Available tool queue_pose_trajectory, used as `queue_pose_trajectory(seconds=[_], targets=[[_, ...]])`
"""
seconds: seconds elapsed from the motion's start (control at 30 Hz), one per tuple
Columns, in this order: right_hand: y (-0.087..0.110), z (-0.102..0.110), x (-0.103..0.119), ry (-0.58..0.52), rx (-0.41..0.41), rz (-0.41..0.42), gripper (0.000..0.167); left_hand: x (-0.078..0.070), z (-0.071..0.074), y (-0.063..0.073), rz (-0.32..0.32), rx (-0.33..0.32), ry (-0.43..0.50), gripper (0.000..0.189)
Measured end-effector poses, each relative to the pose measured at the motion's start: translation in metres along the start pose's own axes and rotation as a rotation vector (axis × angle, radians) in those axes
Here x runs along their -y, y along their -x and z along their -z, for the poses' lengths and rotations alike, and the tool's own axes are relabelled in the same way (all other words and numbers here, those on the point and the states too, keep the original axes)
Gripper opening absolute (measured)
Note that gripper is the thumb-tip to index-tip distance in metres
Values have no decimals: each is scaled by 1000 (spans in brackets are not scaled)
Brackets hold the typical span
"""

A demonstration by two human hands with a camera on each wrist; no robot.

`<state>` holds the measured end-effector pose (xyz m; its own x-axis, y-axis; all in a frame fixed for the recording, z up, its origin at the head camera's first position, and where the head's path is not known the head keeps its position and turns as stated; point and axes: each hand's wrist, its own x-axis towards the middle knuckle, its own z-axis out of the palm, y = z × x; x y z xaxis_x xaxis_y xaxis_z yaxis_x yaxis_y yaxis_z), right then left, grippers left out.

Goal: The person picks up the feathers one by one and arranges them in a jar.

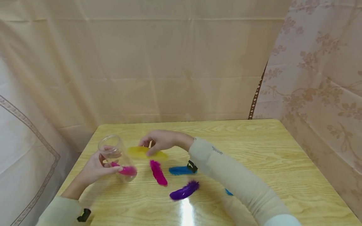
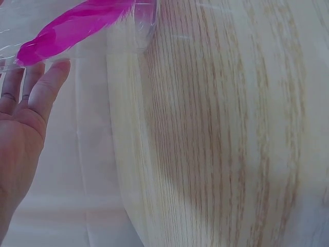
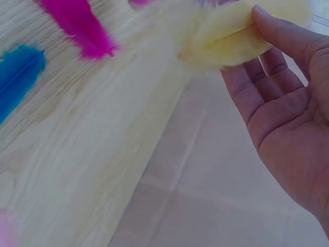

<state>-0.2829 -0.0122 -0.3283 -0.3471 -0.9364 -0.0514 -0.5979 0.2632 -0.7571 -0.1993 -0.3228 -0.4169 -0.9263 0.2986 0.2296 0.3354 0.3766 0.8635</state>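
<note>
A clear, open-topped jar [image 1: 120,154] leans in my left hand [image 1: 93,168], its mouth tipped up and to the left. Through its wall shows a bright pink feather [image 1: 128,170] lying near the bottom; the left wrist view has this feather [image 2: 77,28] above my fingertips. My right hand [image 1: 163,140] pinches a yellow feather [image 1: 138,152] between thumb and fingers, just right of the jar. That yellow feather [image 3: 226,43] lies across the fingers in the right wrist view. Below it on the table is another pink feather [image 1: 158,173].
A blue feather [image 1: 178,170] lies partly behind the right wrist's black camera mount [image 1: 192,167]. Nearer the front is a purple feather [image 1: 184,191]. Another blue tip [image 1: 228,192] peeks out beside the right sleeve. The wood-grain table [image 1: 254,141] backs onto a beige curtain [image 1: 175,62].
</note>
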Motion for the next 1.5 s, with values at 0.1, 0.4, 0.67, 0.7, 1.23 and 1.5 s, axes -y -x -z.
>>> queue_pose_trajectory(seconds=[0.1, 0.4, 0.67, 0.7, 1.23, 1.5], targets=[[-2, 3, 6, -39, -8, 30, 19, 1, 1, 0, 2, -1, -8, 63], [-6, 9, 15, -143, -61, 18, 10, 2, 2, -1, 12, 11, -1, 63], [-9, 11, 16, -200, -99, 14, 10, 1, 1, 0, 3, 13, -12, 64], [-9, 11, 16, -200, -101, 15, 11, 2, 1, 0, 3, 14, -7, 64], [-20, 14, 30, -234, -142, 38, 16, 0, 2, 1, 12, 20, 25, 64], [-26, 11, 38, -230, -169, 70, 19, -5, 0, 3, 8, 20, 32, 64]])
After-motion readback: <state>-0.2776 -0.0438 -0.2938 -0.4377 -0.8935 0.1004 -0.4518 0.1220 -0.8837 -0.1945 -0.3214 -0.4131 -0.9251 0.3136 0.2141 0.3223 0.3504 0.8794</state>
